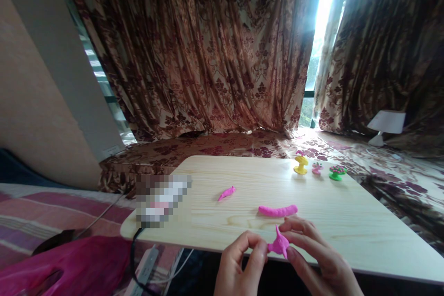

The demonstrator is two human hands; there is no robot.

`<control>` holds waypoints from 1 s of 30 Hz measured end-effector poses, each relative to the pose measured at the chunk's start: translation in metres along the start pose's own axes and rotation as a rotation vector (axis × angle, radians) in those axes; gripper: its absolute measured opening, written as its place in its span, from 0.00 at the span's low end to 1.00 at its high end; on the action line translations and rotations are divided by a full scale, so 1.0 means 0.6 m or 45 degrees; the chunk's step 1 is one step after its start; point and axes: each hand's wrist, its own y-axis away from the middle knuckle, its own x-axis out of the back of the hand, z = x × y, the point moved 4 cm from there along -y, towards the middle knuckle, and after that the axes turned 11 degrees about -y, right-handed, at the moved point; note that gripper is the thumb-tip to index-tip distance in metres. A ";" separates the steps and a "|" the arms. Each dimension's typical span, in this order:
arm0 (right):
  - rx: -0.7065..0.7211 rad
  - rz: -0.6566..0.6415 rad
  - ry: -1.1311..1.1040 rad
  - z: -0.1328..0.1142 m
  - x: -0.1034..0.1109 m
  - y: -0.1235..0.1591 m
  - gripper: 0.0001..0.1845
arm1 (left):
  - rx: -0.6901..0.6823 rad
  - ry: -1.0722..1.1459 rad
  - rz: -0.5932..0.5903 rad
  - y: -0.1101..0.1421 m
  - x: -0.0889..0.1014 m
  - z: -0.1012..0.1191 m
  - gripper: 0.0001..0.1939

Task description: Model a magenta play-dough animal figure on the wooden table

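Note:
Between my two hands, over the near edge of the table, is a small piece of pink modelling clay (279,243) with several pointed ends. My left hand (243,259) pinches its left tip between thumb and forefinger. My right hand (315,254) has thumb and fingers closed about its right side. Just beyond my right hand lies a thick pink clay roll (278,211), slightly curved. Farther left on the table rests a smaller pink clay piece (226,193) with tapered ends.
At the table's (208,171) far right stand a yellow clay figure (300,165), a small pink one (317,169) and a green one with dots (337,172). A blurred-out object (163,201) with a black cable (132,249) lies at the left edge. A white lamp (386,122) stands behind.

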 end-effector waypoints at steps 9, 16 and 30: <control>-0.083 0.020 -0.083 0.005 0.000 -0.001 0.12 | -0.476 -0.176 0.052 0.000 -0.006 0.022 0.06; -0.110 0.037 -0.159 0.006 -0.005 0.002 0.17 | -0.519 -0.218 0.092 0.000 -0.006 0.023 0.04; -0.258 -0.058 0.008 0.051 -0.014 -0.015 0.12 | -0.185 -0.123 0.036 -0.038 0.013 -0.011 0.09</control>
